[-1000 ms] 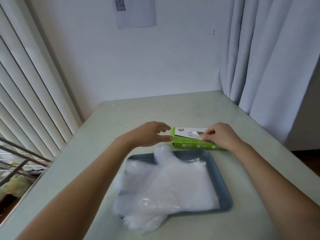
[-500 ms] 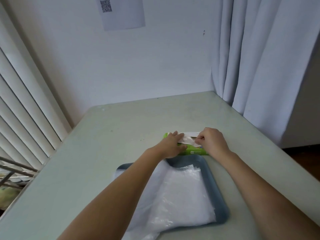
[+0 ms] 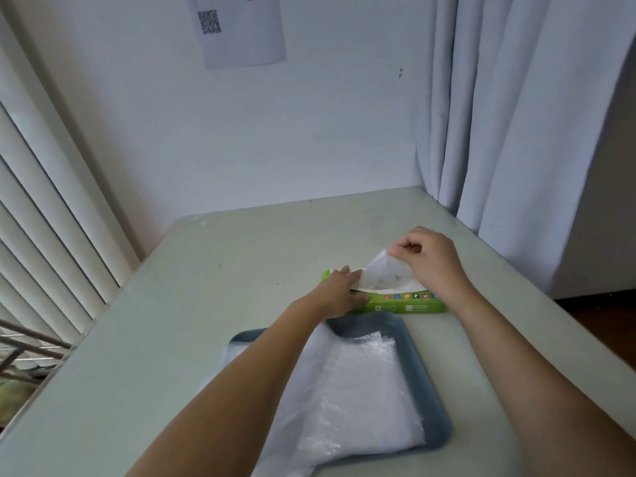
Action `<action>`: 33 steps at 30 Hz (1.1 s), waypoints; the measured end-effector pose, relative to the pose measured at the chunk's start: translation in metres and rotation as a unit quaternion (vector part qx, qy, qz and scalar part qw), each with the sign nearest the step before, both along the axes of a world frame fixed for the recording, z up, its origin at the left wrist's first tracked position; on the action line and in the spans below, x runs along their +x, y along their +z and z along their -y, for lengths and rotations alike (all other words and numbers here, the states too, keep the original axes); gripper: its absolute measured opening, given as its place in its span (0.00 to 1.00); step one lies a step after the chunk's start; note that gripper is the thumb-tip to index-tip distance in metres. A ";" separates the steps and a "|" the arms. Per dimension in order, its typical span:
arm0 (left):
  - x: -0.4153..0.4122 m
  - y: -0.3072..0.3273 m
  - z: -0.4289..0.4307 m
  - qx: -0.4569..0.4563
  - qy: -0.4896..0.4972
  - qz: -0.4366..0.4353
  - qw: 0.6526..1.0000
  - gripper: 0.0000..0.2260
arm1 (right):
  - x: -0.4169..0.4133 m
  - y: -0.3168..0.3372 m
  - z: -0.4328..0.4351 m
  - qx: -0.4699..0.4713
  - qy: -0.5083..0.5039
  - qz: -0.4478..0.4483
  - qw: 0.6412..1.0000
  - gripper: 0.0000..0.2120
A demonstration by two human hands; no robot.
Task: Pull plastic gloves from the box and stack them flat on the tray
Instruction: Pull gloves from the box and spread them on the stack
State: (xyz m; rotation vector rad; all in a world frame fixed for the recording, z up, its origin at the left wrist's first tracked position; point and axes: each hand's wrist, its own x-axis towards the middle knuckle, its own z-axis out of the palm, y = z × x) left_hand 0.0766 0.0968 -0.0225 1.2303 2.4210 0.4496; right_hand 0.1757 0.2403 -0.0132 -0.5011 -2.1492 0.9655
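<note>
— "The right hand has lifted: the plastic glove it pinches now stands half out of the green glove box, just behind the blue tray."
— "The left hand lies flat on the box end, fingers together. I'd pull slowly upward, so only one comes."
— "Any brand?"
— "Print's too small. The wall sheet shows a QR code."

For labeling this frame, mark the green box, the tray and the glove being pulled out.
green box [image 3: 406, 307]: head view, front green face.
tray [image 3: 432, 390]: head view, right rim.
glove [image 3: 382, 277]: head view, middle of the raised sheet.
</note>
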 end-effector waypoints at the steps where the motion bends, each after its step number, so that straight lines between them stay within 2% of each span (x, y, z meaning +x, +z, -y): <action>1: 0.002 0.001 0.000 0.007 -0.001 0.004 1.000 0.24 | 0.004 0.009 0.001 -0.028 0.009 -0.024 0.999 0.04; 4: 0.001 0.004 0.002 0.010 0.020 0.023 0.999 0.25 | 0.021 0.034 0.005 -0.102 0.042 -0.081 0.991 0.02; 7: -0.005 0.014 0.006 0.014 0.044 0.038 0.998 0.27 | 0.035 0.046 0.011 -0.185 0.087 -0.094 0.974 0.06; 9: -0.010 0.029 0.012 0.095 0.081 0.094 0.988 0.24 | 0.041 0.049 0.015 -0.221 0.093 -0.081 0.967 0.08; 12: -0.015 0.053 0.026 0.318 0.088 0.199 0.923 0.16 | 0.049 0.055 0.023 -0.225 0.085 -0.041 0.970 0.11; 14: -0.010 0.066 0.034 0.400 0.062 0.269 0.874 0.13 | 0.053 0.062 0.030 -0.198 0.082 0.000 0.977 0.11; 15: -0.003 0.073 0.038 0.408 0.050 0.294 0.863 0.14 | 0.054 0.066 0.033 -0.176 0.077 0.023 0.981 0.11; 16: 0.005 0.080 0.041 0.398 0.033 0.299 0.867 0.15 | 0.055 0.070 0.037 -0.150 0.070 0.044 0.985 0.10; 17: 0.016 0.086 0.045 0.369 0.010 0.277 0.887 0.18 | 0.056 0.073 0.041 -0.126 0.061 0.065 0.988 0.10; 19: 0.035 0.092 0.052 0.286 -0.039 0.196 0.937 0.27 | 0.058 0.080 0.050 -0.072 0.046 0.102 0.991 0.09; 21: 0.050 0.091 0.056 0.231 -0.052 0.124 0.964 0.31 | 0.060 0.086 0.062 -0.013 0.029 0.137 0.990 0.08; 23: 0.060 0.084 0.059 0.223 -0.051 0.047 0.972 0.29 | 0.064 0.091 0.074 0.041 0.014 0.167 0.985 0.09; 25: 0.066 0.078 0.062 0.242 -0.050 -0.008 0.969 0.20 | 0.067 0.094 0.080 0.057 0.023 0.180 0.982 0.10; 28: 0.064 0.074 0.072 0.295 -0.026 0.035 0.955 0.18 | 0.075 0.099 0.087 -0.045 0.115 0.161 0.979 0.17; 30: 0.063 0.075 0.083 0.321 -0.016 0.105 0.941 0.16 | 0.084 0.101 0.088 -0.107 0.178 0.159 0.965 0.20; 33: 0.064 0.074 0.098 0.373 0.010 0.216 0.902 0.14 | 0.100 0.100 0.087 -0.169 0.232 0.170 0.943 0.22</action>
